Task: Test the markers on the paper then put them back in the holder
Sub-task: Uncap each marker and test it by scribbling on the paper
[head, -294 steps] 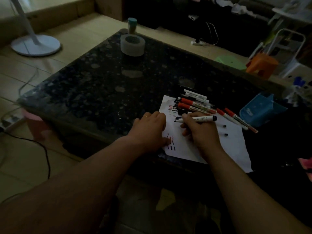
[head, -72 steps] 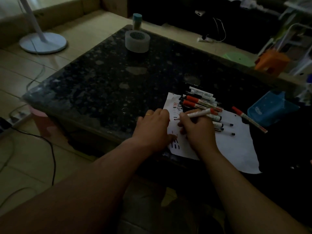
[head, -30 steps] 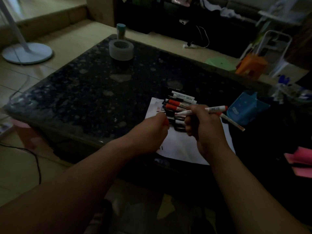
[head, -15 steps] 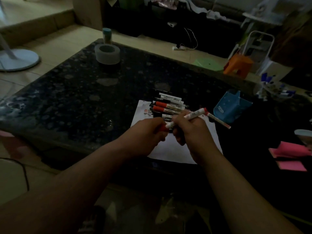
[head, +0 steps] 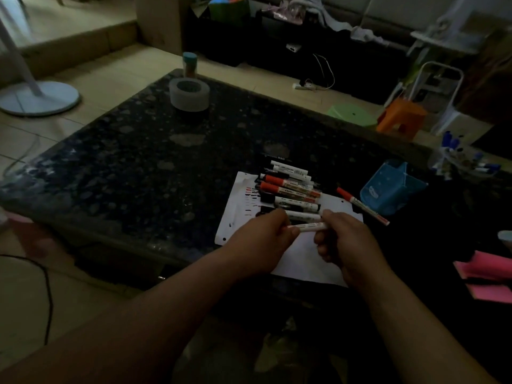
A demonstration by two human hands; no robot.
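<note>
A white sheet of paper point(head: 302, 261) with short red and black test strokes lies near the front edge of the dark stone table point(head: 155, 162). Both hands hold one slim white marker point(head: 306, 226) level above the paper. My left hand point(head: 263, 239) grips its left end, where the cap is hidden in my fingers. My right hand point(head: 346, 245) grips the right end. Several red and black markers point(head: 291, 189) lie in a row on the paper's far part. One thin red marker point(head: 363, 205) rests between them and the blue holder point(head: 388, 189), which lies on its side.
A roll of tape point(head: 189, 94) and a small bottle point(head: 189, 65) stand at the table's far corner. Pink sticky notes point(head: 487, 275) lie at the right. A cup of blue pens point(head: 465, 162) sits far right. A fan base point(head: 38, 98) and an orange stool point(head: 401, 117) are on the floor.
My right hand lifted the marker off the paper and turned it level. My left hand left the paper and closed over the marker's tip end with a red cap.
</note>
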